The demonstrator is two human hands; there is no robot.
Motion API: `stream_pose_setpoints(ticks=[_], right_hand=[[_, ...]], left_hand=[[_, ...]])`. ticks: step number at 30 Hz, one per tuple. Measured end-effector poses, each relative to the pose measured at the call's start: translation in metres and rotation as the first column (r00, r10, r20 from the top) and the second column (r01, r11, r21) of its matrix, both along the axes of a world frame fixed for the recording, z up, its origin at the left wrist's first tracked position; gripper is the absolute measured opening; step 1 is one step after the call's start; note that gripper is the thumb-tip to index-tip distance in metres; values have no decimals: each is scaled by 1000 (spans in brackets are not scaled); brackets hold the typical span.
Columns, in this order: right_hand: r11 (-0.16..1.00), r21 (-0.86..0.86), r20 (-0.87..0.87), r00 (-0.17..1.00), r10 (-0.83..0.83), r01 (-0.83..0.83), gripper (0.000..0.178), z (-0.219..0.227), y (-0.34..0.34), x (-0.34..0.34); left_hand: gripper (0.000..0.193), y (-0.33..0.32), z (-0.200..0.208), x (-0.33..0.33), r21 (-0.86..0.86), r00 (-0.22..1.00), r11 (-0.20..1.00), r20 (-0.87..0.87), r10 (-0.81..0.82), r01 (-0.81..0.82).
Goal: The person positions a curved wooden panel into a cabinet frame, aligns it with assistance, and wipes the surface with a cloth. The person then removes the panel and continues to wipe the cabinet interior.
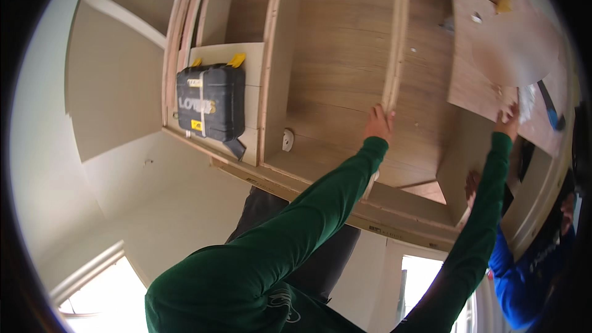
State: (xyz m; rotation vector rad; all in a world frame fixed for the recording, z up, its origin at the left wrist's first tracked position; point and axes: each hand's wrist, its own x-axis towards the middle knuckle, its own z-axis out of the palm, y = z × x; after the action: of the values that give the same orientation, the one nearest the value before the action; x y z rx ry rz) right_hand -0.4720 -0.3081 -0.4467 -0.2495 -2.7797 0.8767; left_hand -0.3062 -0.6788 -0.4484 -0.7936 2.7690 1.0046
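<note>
A large wooden cabinet frame lies in front of me, with long upright dividers over a wood-grain panel (339, 55). My left hand (378, 124) is closed over the edge of the middle divider (398, 37). On the right, my right hand (508, 122) reaches to a light plywood sheet (468, 80), its fingers apart at the sheet's edge. Beside those fingers lies a clear plastic bag (526, 103), its contents too small to tell. A hammer-like tool with a dark handle and blue end (550, 108) rests just past the bag.
A black tool case (213, 102) with yellow latches sits on the frame's left part. A white socket-like piece (288, 140) lies in the middle bay. At right, a co-worker in a blue sleeve (515, 290) has a hand (472, 188) by the frame. A blurred patch hides part of the sheet.
</note>
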Motion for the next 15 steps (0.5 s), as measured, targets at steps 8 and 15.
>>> stream_pose_setpoints(ticks=[8, 15], right_hand=[[757, 595, 154, 886, -437, 270, 72, -66, 86, -114], [954, 294, 365, 917, -159, 49, 49, -47, 105, -132]], left_hand=[[44, -2, 2, 3, -27, 999, 999, 13, -31, 31], [48, 2, -5, 3, -53, 993, 999, 117, 6, 0]])
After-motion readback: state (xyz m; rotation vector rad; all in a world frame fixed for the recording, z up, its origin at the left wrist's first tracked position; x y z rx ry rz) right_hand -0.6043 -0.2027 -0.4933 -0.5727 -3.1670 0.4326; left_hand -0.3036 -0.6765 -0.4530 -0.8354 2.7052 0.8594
